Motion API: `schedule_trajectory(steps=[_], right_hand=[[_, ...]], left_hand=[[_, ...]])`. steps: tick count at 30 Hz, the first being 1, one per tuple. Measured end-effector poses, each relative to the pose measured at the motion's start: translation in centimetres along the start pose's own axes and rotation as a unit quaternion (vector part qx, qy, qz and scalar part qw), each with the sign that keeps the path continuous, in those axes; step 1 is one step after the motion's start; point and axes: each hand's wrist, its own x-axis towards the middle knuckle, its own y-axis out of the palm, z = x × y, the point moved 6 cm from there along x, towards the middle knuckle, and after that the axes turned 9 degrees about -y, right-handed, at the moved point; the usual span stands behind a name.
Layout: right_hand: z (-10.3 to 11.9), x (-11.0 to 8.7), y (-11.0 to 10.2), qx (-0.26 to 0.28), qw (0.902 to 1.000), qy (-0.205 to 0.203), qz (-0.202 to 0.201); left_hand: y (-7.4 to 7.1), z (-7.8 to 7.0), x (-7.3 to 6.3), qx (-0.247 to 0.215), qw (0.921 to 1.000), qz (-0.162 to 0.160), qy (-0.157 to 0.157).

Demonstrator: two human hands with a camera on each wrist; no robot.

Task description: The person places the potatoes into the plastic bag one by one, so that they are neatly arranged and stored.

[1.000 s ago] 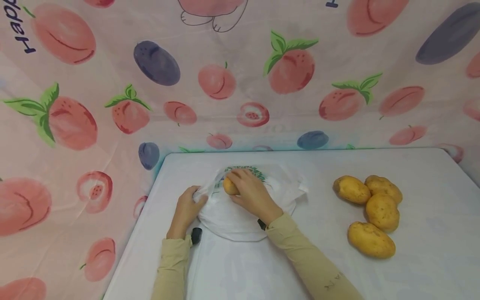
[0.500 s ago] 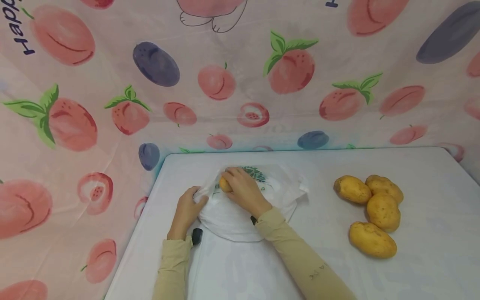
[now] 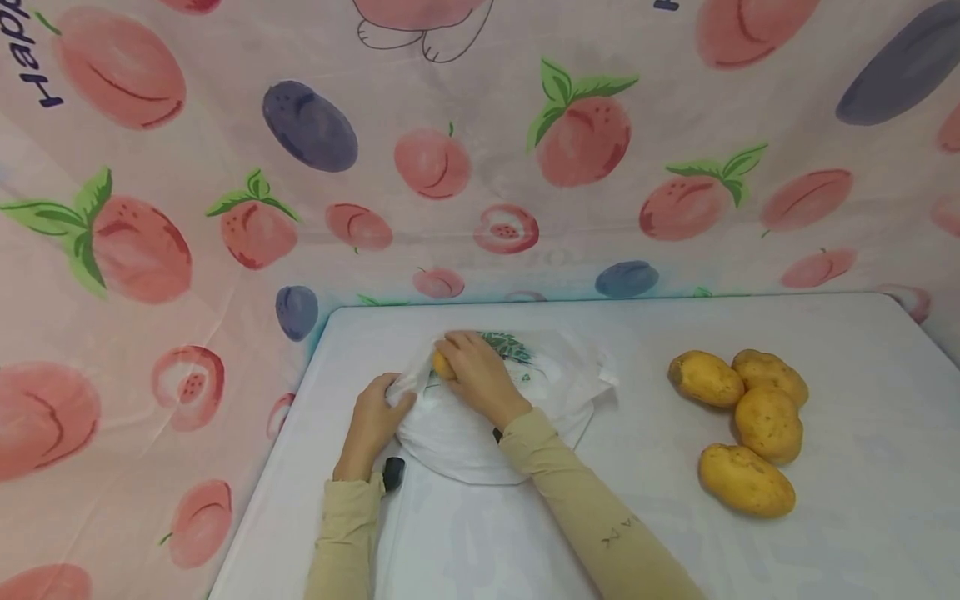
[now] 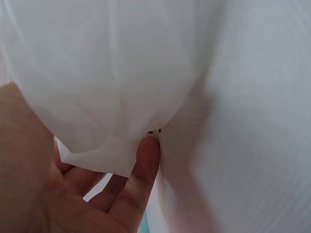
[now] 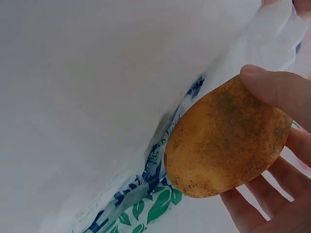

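A white plastic bag (image 3: 465, 446) with green leaf print lies on the table, its mouth toward the left. At that mouth my left hand (image 3: 372, 421) grips the edge of the bag, thumb on top; in the left wrist view the fingers (image 4: 146, 160) curl at the thin plastic. My right hand (image 3: 480, 375) holds a yellow potato (image 5: 226, 141) at the bag's opening, with the thumb on one side and fingertips underneath. In the head view most of this potato is hidden by the hand.
Several potatoes lie on the right of the white table (image 3: 862, 533): three clustered together, such as the round potato (image 3: 768, 423), and one oblong potato (image 3: 746, 481) nearer the front. Behind the table hangs a fruit-print cloth (image 3: 510, 125).
My right hand has moved left with the potato, toward the bag's mouth and my left hand. The left hand keeps its place on the bag edge.
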Motion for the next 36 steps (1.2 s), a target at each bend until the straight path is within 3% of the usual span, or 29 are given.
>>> schedule_trajectory(steps=[15,25,36], right_hand=[[0.1,0.4,1.5,-0.018,0.9998,0.003,-0.009],[0.0,0.4,2.0,-0.023,0.9994,0.016,0.02],[-0.1,0.0,1.4,0.008,0.999,0.017,0.041]], left_hand=[[0.0,-0.1,0.0,0.005,0.9999,0.006,-0.01],[0.3,0.0,0.0,0.008,0.9998,0.012,-0.016],[0.1,0.0,0.0,0.01,0.9998,0.008,-0.012]])
